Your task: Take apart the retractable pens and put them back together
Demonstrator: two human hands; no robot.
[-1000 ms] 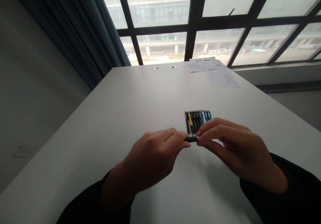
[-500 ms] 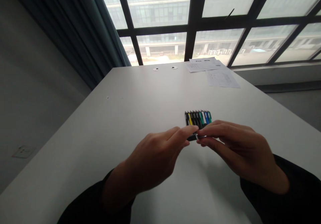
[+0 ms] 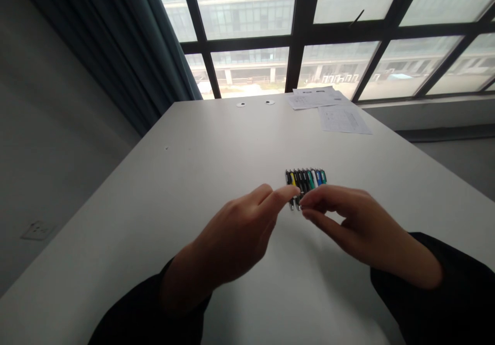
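Black sleeves point(image 3: 147, 309) at the bottom edge, bare hands out over a white table point(image 3: 166, 190), and close work right at the centre! Left hand point(image 3: 228, 236) forward, index finger point(image 3: 284, 194) stretched long, other fingers curled loosely beneath it. Right hand point(image 3: 363, 226) in from the other side, thumb and fingers only a narrow gap apart, fingertips point(image 3: 309, 200) nearly meeting that left index finger. Contact with the pens? Too close to call from up here, and nothing clearly pinched between those fingers.

Now the row of pens point(image 3: 307, 178): flat on the tabletop, packed side by side, black, yellow, green, white and blue barrels, lower ends just under both hands.

Farther up the table, two printed sheets point(image 3: 344, 119) near the far edge, beside a pair of round grommets point(image 3: 254, 103). Behind them, a dark-framed window point(image 3: 247, 15), with a teal curtain point(image 3: 116, 51) to the left.
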